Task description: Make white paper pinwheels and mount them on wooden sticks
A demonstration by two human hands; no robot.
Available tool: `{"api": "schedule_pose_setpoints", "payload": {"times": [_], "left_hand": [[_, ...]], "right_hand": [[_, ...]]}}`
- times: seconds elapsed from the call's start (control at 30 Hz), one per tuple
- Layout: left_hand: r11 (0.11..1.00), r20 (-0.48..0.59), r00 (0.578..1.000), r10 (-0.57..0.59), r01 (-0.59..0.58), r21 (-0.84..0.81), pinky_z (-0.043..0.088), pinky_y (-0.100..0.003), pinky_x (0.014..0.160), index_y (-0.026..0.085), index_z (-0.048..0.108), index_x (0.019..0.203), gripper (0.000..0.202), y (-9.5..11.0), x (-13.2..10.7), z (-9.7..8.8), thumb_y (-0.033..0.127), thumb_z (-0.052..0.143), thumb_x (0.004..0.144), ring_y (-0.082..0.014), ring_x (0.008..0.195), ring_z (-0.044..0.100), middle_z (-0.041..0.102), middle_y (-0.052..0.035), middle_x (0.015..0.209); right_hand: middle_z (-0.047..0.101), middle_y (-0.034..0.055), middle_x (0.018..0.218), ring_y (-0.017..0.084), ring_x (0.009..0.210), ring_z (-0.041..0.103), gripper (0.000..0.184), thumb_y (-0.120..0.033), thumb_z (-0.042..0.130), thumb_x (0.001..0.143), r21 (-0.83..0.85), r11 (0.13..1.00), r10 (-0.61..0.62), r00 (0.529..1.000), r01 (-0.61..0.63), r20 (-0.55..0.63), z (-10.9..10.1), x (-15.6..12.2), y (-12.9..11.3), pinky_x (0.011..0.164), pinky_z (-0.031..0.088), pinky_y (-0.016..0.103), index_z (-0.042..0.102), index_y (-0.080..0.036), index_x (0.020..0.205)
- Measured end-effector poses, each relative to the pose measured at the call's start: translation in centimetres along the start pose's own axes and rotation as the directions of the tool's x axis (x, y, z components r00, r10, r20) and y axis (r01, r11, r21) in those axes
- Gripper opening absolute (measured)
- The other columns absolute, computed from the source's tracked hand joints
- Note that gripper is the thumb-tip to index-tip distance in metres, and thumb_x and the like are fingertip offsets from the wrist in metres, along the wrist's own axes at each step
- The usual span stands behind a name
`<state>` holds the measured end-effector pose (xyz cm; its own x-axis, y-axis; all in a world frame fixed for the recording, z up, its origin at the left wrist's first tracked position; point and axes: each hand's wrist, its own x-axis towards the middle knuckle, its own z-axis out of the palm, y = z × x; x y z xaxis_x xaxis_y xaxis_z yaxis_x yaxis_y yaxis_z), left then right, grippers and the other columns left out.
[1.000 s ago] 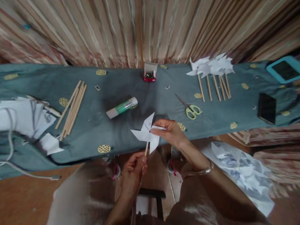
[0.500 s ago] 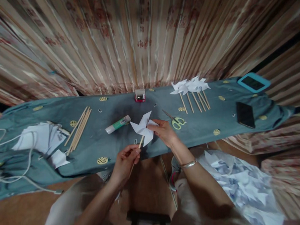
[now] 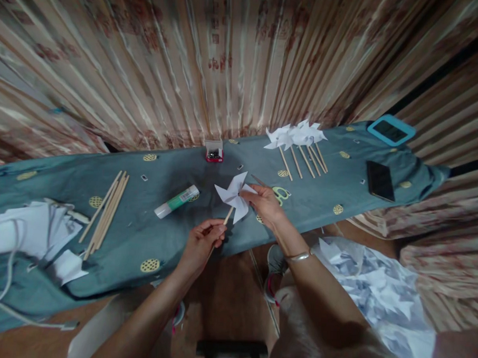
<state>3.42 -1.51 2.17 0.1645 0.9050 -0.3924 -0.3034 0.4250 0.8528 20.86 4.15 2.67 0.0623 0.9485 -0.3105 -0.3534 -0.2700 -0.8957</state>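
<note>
A white paper pinwheel [image 3: 233, 194] on a thin wooden stick [image 3: 229, 215] is held between my two hands, above the near edge of the cloth-covered table. My left hand [image 3: 204, 241] is closed around the stick below the blades. With thumb and fingers, my right hand [image 3: 264, 202] pinches the pinwheel near its centre. Just behind my right hand lie green-handled scissors [image 3: 280, 194], partly covered by it. To the left of the pinwheel rests a glue stick [image 3: 177, 201] with a green label. A small open red box [image 3: 214, 152] with tiny metal pieces sits farther back.
Several pinwheels [image 3: 298, 137] lie at the back right, near a black phone [image 3: 380, 181] and a blue-framed device [image 3: 391, 131]. At left are wooden sticks [image 3: 106, 215], paper sheets [image 3: 26, 228] and a white cable [image 3: 8, 280]. A plastic bag of folded paper [image 3: 380, 296] is at lower right.
The view has shifted a little, so the table things appear farther left. My hands still hold the pinwheel, which now sits closer to the scissors and slightly covers them with my right hand.
</note>
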Motion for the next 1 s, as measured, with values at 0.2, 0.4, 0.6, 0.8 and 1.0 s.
{"api": "schedule_pose_setpoints", "payload": {"times": [0.2,0.4,0.6,0.8,1.0], "left_hand": [[1.0,-0.02,1.0,0.01,-0.01,-0.02,0.028,-0.018,0.044,0.013,0.072,0.074,0.031,0.1,0.7,0.0,0.033,0.085,0.054,-0.0052,0.046,0.043,0.058,0.0019,0.054],[0.998,-0.055,0.998,0.029,-0.033,-0.061,0.031,-0.017,0.044,0.012,0.072,0.072,0.035,0.5,1.3,0.0,0.032,0.088,0.048,-0.0063,0.052,0.049,0.061,0.0004,0.057],[0.995,-0.056,0.998,0.005,-0.01,-0.096,0.036,-0.017,0.046,0.012,0.073,0.072,0.036,0.8,1.8,0.1,0.03,0.091,0.046,-0.0062,0.051,0.051,0.062,0.0003,0.057],[0.991,-0.08,0.996,-0.029,0.019,-0.131,0.042,-0.016,0.049,0.013,0.074,0.071,0.041,0.9,2.1,0.6,0.03,0.093,0.039,-0.008,0.056,0.057,0.065,0.0004,0.059],[0.987,-0.11,0.993,-0.05,0.032,-0.156,0.047,-0.016,0.052,0.013,0.074,0.071,0.042,1.1,2.2,0.6,0.028,0.094,0.037,-0.008,0.056,0.06,0.068,-0.0008,0.063]], "right_hand": [[0.074,0.0009,0.068,0.017,0.067,0.064,0.028,-0.032,0.088,0.05,0.031,0.999,-0.013,1.0,0.013,0.009,0.2,0.1,-0.4,0.068,0.049,0.03,0.075,-0.02,0.071],[0.072,-0.0008,0.07,0.014,0.067,0.063,0.037,-0.044,0.091,0.045,0.063,0.997,-0.033,0.999,0.034,-0.023,0.1,-0.2,-1.2,0.068,0.051,0.029,0.071,-0.021,0.067],[0.068,-0.0013,0.063,0.011,0.059,0.059,0.044,-0.051,0.092,0.041,0.046,0.998,-0.048,0.995,0.052,-0.09,-0.3,-0.3,-1.3,0.063,0.051,0.027,0.067,-0.021,0.061],[0.066,-0.0019,0.057,0.011,0.055,0.058,0.046,-0.054,0.092,0.04,0.011,0.999,-0.043,0.997,0.044,-0.069,-0.5,-0.2,-1.2,0.061,0.051,0.027,0.065,-0.02,0.056],[0.069,-0.0002,0.06,0.012,0.056,0.06,0.046,-0.055,0.091,0.041,-0.018,1.0,-0.022,0.999,0.022,-0.023,-0.3,-0.2,-1.1,0.06,0.05,0.027,0.069,-0.02,0.06]]}}
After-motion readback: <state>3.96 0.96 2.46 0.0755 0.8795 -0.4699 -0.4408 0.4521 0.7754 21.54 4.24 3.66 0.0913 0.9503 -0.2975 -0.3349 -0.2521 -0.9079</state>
